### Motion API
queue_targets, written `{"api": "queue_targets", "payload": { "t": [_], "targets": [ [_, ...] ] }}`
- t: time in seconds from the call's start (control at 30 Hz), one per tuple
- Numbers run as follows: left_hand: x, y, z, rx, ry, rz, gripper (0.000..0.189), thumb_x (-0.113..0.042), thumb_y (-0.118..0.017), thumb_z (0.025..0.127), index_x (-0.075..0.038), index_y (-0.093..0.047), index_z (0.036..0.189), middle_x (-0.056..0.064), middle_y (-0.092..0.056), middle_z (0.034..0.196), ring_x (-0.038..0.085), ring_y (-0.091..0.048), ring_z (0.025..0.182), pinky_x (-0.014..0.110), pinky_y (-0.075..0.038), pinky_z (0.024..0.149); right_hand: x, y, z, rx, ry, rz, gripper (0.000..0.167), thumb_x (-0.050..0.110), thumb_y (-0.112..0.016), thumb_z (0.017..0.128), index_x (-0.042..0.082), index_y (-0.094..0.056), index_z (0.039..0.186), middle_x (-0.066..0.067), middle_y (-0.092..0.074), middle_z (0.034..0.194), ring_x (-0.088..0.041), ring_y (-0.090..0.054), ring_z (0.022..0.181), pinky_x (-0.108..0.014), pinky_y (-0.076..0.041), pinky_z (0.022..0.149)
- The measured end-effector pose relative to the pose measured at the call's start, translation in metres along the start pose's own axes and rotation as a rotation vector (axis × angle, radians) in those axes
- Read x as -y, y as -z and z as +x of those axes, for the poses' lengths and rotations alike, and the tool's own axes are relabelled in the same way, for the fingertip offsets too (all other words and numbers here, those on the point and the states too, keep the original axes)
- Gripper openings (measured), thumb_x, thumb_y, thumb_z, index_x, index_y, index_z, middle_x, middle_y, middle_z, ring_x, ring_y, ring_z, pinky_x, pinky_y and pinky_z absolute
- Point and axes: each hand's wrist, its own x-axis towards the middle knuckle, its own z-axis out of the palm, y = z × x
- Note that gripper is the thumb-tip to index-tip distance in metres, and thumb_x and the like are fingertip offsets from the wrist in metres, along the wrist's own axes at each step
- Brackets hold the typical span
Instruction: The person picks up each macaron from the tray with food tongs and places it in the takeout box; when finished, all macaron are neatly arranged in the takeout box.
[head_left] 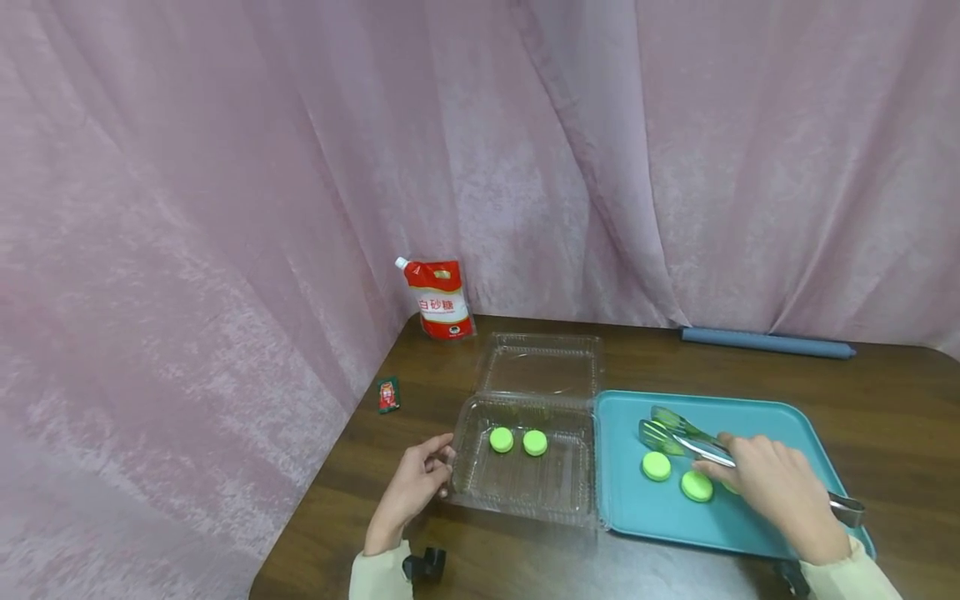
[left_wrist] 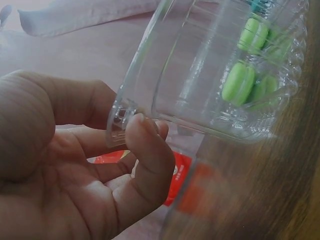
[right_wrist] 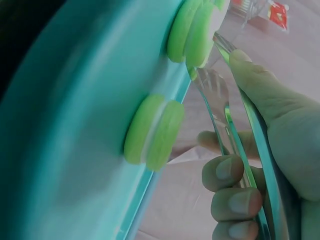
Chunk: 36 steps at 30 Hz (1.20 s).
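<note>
My right hand [head_left: 776, 487] grips metal serving tongs [right_wrist: 260, 145], thumb on one arm and fingers round the other. The tong heads stand over the turquoise tray [head_left: 630, 512], around a green macaron partly hidden by them; whether they squeeze it I cannot tell. Other green macarons [head_left: 697, 486] lie on the tray, one partly behind my right hand. My left hand [head_left: 412, 483] pinches the left rim of a clear plastic container [left_wrist: 175, 70] between thumb and fingers. Inside the container, two green macarons [head_left: 517, 442] sit side by side. Its hinged lid [head_left: 543, 337] lies open behind.
A red sugar pouch [head_left: 442, 304] stands at the back left corner of the wooden table [head_left: 352, 467]. A small red and green packet [head_left: 387, 395] lies near the left edge. Along the back edge lies a blue-grey rod [head_left: 765, 342], in front of the pink curtain [head_left: 480, 167].
</note>
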Motion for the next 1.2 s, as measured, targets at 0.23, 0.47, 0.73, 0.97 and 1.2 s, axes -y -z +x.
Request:
{"api": "queue_targets", "payload": {
  "t": [0.23,0.47,0.73,0.97,1.2],
  "targets": [
    [-0.001,0.000,0.000,0.003,-0.007,0.004,0.055,0.018,-0.050,0.086,0.021,-0.042,0.140,0.025,-0.057,0.110,0.011,-0.049,0.063,0.021,-0.046,0.052,0.005,-0.001,0.007,0.007,-0.010,0.004,0.052,0.050,-0.077,0.083,0.001,-0.071,0.102,-0.001,-0.048,0.061,-0.020,-0.041,0.054,-0.034,-0.030,0.040],
    [-0.001,-0.001,0.001,0.005,-0.008,0.005,0.054,0.017,-0.052,0.087,0.021,-0.042,0.140,0.025,-0.058,0.110,0.012,-0.051,0.064,0.021,-0.048,0.052,0.019,0.000,0.011,-0.022,-0.017,0.018,0.057,0.053,-0.075,0.085,0.001,-0.072,0.106,0.001,-0.044,0.055,-0.018,-0.039,0.051,-0.033,-0.029,0.039],
    [-0.002,0.000,-0.001,0.000,-0.017,0.003,0.054,0.016,-0.053,0.086,0.021,-0.042,0.139,0.027,-0.057,0.110,0.012,-0.052,0.064,0.022,-0.048,0.051,0.035,-0.001,0.018,-0.067,-0.004,0.048,0.060,0.054,-0.072,0.087,0.001,-0.070,0.114,0.003,-0.037,0.050,-0.017,-0.035,0.047,-0.032,-0.027,0.037],
    [-0.001,0.001,-0.001,-0.007,-0.013,0.012,0.053,0.016,-0.053,0.087,0.020,-0.043,0.139,0.026,-0.058,0.109,0.014,-0.052,0.065,0.024,-0.050,0.050,0.044,-0.004,0.021,-0.092,0.024,0.071,0.058,0.052,-0.072,0.088,0.001,-0.070,0.113,0.005,-0.032,0.048,-0.013,-0.031,0.043,-0.029,-0.023,0.037],
    [-0.002,0.001,-0.002,0.002,-0.013,0.022,0.053,0.016,-0.051,0.087,0.019,-0.043,0.140,0.025,-0.058,0.110,0.014,-0.050,0.063,0.024,-0.050,0.051,0.057,-0.007,0.026,-0.089,0.088,0.068,0.051,0.050,-0.075,0.086,0.005,-0.071,0.109,0.007,-0.032,0.049,-0.010,-0.029,0.043,-0.027,-0.022,0.038]
  ]
}}
